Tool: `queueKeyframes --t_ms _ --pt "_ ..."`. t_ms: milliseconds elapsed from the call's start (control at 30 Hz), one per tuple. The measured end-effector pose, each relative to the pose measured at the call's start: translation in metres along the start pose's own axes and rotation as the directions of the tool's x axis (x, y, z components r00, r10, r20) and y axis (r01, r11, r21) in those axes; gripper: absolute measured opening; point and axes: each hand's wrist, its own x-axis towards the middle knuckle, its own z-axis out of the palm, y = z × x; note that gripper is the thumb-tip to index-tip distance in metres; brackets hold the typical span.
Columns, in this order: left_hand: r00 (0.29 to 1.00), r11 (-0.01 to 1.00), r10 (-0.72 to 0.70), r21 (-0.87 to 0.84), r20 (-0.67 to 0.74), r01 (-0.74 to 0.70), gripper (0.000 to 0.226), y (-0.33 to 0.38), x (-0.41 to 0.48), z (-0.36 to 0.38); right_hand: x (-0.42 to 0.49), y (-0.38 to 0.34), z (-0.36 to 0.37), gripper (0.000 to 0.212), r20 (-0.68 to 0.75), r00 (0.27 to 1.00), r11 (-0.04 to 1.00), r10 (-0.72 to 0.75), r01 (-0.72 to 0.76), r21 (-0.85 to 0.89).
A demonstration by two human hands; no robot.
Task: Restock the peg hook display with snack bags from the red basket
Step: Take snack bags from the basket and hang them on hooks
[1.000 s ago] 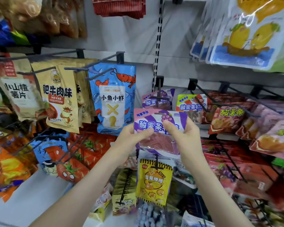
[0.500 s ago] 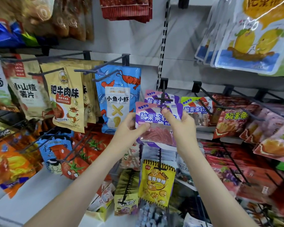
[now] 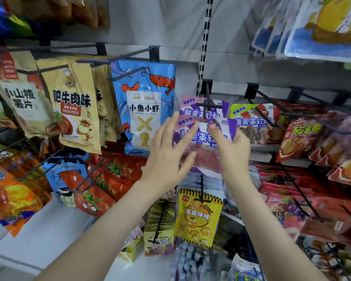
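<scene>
While the right hand (image 3: 231, 151) pinches the purple-and-white plastic snack bag (image 3: 203, 136) and the left hand (image 3: 166, 157) spreads wide beside it, we're mid-hang, its top needing the black wire peg (image 3: 208, 102) just above.

My left hand (image 3: 166, 151) is smearing with blur, and with my right hand (image 3: 232, 153) it is covering much of the purple snack bag (image 3: 206, 159). I am failing to tell whether its hole is sitting on the peg hook (image 3: 208, 106).
</scene>
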Motion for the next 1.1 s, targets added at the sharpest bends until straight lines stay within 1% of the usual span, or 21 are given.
queueKeyframes --t_ms 67,167,233,267,333,400,467,567,700,800,900,1000,1100 --pt "0.996 0.996 -0.039 0.08 0.076 0.033 0.059 -0.001 0.003 0.007 0.015 0.006 0.007 0.009 -0.029 1.0 0.994 -0.004 0.001 -0.106" --pt "0.981 0.979 -0.085 0.2 0.177 0.049 0.067 -0.008 0.015 0.023 0.042 0.015 0.015 0.023 -0.091 0.996 0.969 -0.01 -0.012 -0.245" --pt "0.97 0.963 -0.106 0.266 0.219 0.045 0.071 -0.013 0.025 0.034 0.055 0.018 0.014 0.029 -0.108 0.994 0.972 0.028 -0.052 -0.227" --pt "0.968 0.961 -0.12 0.269 0.222 0.058 0.073 -0.014 0.029 0.037 0.057 0.019 0.012 0.03 -0.096 0.995 0.978 0.034 -0.053 -0.202" --pt "0.969 0.974 -0.131 0.211 0.209 0.085 0.076 -0.015 0.03 0.04 0.055 0.021 0.003 0.023 -0.034 0.999 0.985 0.024 -0.03 -0.172" --pt "0.979 0.989 -0.086 0.135 0.182 0.062 0.077 -0.014 0.024 0.038 0.044 0.021 -0.006 0.013 0.059 0.998 0.995 0.015 -0.009 -0.1" --pt "0.99 0.995 -0.037 0.096 0.133 0.024 0.077 -0.012 0.013 0.035 0.03 0.018 -0.013 0.002 0.151 0.988 1.0 -0.015 0.019 -0.023" --pt "0.999 0.999 0.021 0.042 0.037 -0.022 0.077 -0.008 -0.002 0.028 0.009 0.007 -0.019 0.011 0.23 0.97 0.997 -0.082 0.081 0.013" --pt "0.992 0.996 0.083 0.042 -0.09 -0.08 0.072 -0.003 -0.011 0.018 -0.011 -0.012 -0.017 0.01 0.228 0.963 0.989 -0.145 0.131 0.075" --pt "0.988 0.996 0.09 0.035 -0.122 -0.086 0.071 0.001 -0.009 0.009 -0.017 -0.022 -0.013 0.008 0.185 0.971 0.985 -0.152 0.132 0.113" --pt "0.994 0.997 0.072 -0.03 -0.08 -0.075 0.073 0.004 -0.005 0.001 -0.016 -0.028 -0.009 0.007 0.154 0.978 0.986 -0.139 0.122 0.115" --pt "0.998 0.992 0.053 -0.114 -0.022 -0.055 0.075 0.005 0.002 -0.005 -0.011 -0.029 -0.007 0.007 0.118 0.989 0.992 -0.09 0.078 0.103" --pt "0.998 0.99 0.058 -0.133 0.018 -0.055 0.077 0.007 0.01 -0.007 -0.005 -0.026 -0.008 0.01 0.078 0.996 0.995 -0.053 0.046 0.091"
